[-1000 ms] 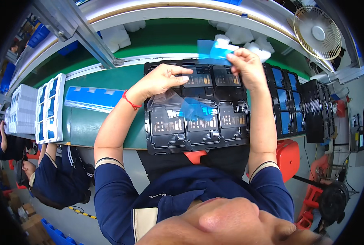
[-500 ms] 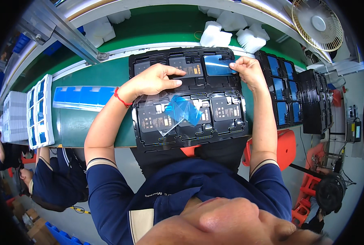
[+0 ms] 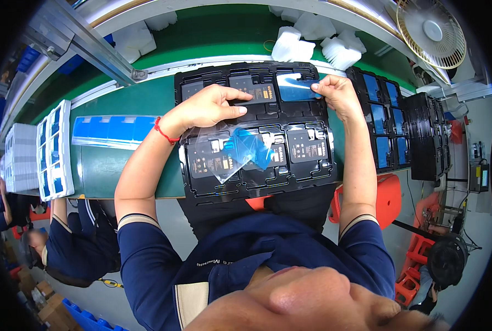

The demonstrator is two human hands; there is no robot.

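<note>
A black plastic tray (image 3: 257, 190) with moulded pockets lies before me, holding flat black batteries, such as one at the near right (image 3: 308, 147). In the far right pocket, a shiny blue film (image 3: 295, 88) covers the piece there. My right hand (image 3: 337, 95) pinches the film's right edge between thumb and fingertips. Over the far middle battery (image 3: 261, 92) rests my left hand (image 3: 215, 105), index finger and thumb stretched apart, the fingertip touching its surface. Crumpled clear and blue film scraps (image 3: 249, 151) lie on the near row, just below the left hand.
A strip of blue sheets (image 3: 113, 131) lies on the green table left of the tray. Beyond it stand white trays (image 3: 54, 151) with blue pieces. Another black tray (image 3: 379, 118) and a black tray stack (image 3: 422, 138) stand at right. White foam (image 3: 293, 45) and a fan (image 3: 431, 30) are behind.
The glare on the blue film has shifted slightly. Both my hands stay in nearly the same place. A person at the far left has moved their head a little.
</note>
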